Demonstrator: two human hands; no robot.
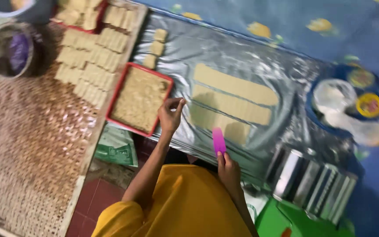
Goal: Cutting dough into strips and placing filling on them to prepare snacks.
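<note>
A: Across the floor, what lies there, biggest first?

B: A woven tray [31, 145] at nine o'clock, cut dough pieces [91, 61] on its upper end. Foil sheet [242, 57] in the centre, bearing three dough strips [233, 105]. Red tray [140, 98] of crumbs at ten o'clock.

A: And the hands?

B: Left hand [170, 115] pinches fingertips together beside the strips; whether it holds anything, I cannot tell. Right hand [229, 169] grips a pink cutter [219, 140] at six o'clock. Cutting seems underway; next needs the blade squarely placed.
</note>
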